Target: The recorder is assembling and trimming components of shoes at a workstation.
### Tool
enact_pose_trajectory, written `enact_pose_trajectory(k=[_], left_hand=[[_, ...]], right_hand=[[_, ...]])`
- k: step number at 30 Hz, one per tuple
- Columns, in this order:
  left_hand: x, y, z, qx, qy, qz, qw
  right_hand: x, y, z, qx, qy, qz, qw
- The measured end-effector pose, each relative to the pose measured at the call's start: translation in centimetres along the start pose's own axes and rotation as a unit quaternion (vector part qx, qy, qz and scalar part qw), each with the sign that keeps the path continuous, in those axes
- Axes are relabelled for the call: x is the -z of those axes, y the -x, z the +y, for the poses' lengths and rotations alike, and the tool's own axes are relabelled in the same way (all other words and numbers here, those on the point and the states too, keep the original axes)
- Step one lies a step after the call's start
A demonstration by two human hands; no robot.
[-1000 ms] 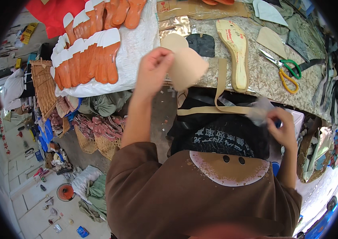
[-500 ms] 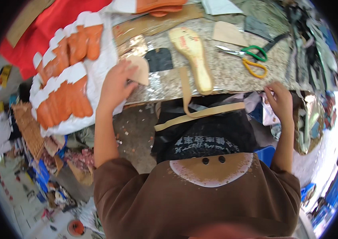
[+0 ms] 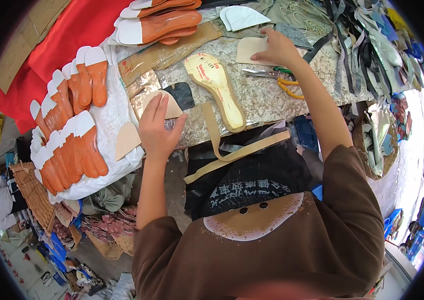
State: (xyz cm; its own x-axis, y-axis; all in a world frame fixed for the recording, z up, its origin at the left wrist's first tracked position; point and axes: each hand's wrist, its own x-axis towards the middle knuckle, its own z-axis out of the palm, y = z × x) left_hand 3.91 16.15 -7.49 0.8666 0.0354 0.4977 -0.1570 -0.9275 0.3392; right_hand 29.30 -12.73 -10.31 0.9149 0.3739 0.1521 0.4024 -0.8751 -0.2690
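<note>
My left hand (image 3: 158, 131) is palm down with its fingers stretched over a beige rounded piece (image 3: 173, 107), thumb apart. Beside its wrist, a second beige piece (image 3: 128, 142) rests on the white cloth. My right hand (image 3: 281, 49) reaches across the bench, thumb and fingers spread at the right edge of another beige rounded piece (image 3: 248, 50), which looks flat on the bench. Between my hands lies a yellowish sole-shaped form (image 3: 215, 90). A black rounded piece (image 3: 180, 96) lies next to my left fingertips. Scissors (image 3: 278, 75) with green and yellow handles sit below my right hand.
Orange insoles with white ends (image 3: 79, 145) stand in rows on the white cloth (image 3: 117, 117); more insoles (image 3: 159, 27) are stacked at the back. A tan strip (image 3: 214, 131) hangs over the bench's front edge. Dark fabric strips (image 3: 344, 55) pile up at the right.
My right hand has moved from the bench's front edge forward and left to the far beige piece. My left hand stays at its beige piece, its fingers now flatter. The view has shifted.
</note>
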Motion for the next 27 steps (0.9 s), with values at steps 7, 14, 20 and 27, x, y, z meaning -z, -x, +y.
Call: enact_pose_trajectory(k=[7, 14, 20, 27], left_hand=[[-1.2, -0.4, 4.6, 0.056, 0.219, 0.014, 0.974], [-1.3, -3.4, 10.8, 0.244, 0.658, -0.075, 0.708], [-0.5, -2.2, 13.4, 0.203, 0.528, -0.041, 0.823], [-1.6, 0.5, 14.0, 0.145, 0.453, 0.019, 0.879]], right_hand=[[3.2, 1.8, -1.4, 0.051, -0.237, -0.021, 0.970], [8.0, 10.4, -8.9, 0.048, -0.596, -0.146, 0.788], [9.8, 13.8, -11.2, 0.144, -0.354, 0.132, 0.915], [7.1, 15.7, -11.5, 0.048, -0.636, -0.008, 0.770]])
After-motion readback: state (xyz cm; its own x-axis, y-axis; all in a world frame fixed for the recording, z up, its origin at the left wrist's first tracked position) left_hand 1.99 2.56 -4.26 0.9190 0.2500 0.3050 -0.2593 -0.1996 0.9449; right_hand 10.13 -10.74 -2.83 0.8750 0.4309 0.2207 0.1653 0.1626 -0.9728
